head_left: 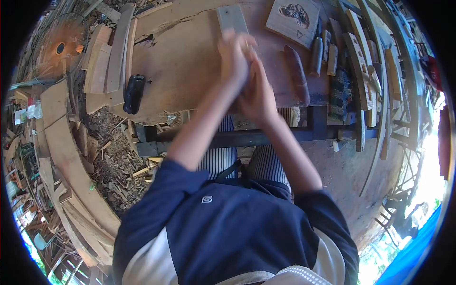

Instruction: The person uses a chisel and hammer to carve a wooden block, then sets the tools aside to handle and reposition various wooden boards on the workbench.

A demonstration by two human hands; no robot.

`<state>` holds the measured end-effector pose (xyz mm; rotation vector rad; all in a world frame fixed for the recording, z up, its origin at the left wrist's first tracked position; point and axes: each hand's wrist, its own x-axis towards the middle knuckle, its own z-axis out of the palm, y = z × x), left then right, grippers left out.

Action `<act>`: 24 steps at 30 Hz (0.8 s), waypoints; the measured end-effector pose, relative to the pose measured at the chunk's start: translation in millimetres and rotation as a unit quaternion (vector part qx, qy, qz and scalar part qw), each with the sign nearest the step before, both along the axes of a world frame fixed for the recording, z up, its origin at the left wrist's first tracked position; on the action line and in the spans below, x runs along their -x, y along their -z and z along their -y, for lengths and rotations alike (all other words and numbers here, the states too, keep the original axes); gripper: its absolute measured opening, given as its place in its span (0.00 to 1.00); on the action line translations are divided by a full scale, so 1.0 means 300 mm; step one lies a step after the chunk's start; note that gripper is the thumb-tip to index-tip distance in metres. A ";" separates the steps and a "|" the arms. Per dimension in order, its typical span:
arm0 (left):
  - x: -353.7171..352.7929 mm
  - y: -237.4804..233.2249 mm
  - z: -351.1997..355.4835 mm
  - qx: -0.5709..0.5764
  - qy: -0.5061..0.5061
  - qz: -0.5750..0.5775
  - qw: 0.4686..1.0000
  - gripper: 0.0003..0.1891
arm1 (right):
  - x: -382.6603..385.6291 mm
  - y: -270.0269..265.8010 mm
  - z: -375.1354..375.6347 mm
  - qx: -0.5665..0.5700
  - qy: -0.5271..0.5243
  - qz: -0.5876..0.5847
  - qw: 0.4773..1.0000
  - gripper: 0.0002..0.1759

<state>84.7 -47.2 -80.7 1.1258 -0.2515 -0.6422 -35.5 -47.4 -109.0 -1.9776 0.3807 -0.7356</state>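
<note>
My left hand and my right hand meet at the near end of a flat grey block that resembles a sharpening stone. The left fingers are curled over, blurred by motion. My right hand presses up against the left from below, its fingers together. Whatever lies between the palms is hidden. To the right, a dark reddish-brown elongated piece rests on the wooden bench top. Beyond it lies a square wooden board with a carved hollow.
A black oblong object lies at the bench's left edge, beside stacked planks. An orange-centred fan stands far left. Handled tools and wooden hand planes line the right side. Wood shavings cover the ground.
</note>
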 end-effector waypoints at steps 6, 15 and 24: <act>0.264 0.041 -0.198 -0.075 0.050 0.234 0.968 0.18 | 0.273 -0.065 -0.178 0.046 0.030 -0.033 0.998 0.51; -0.442 -0.019 0.320 -0.170 -0.123 0.509 0.835 0.11 | -0.383 -0.127 0.310 0.107 0.036 0.061 0.992 0.46; 0.276 -0.049 -0.314 -0.213 0.023 0.445 0.870 0.20 | 0.295 -0.079 -0.291 -0.011 0.066 0.079 0.995 0.47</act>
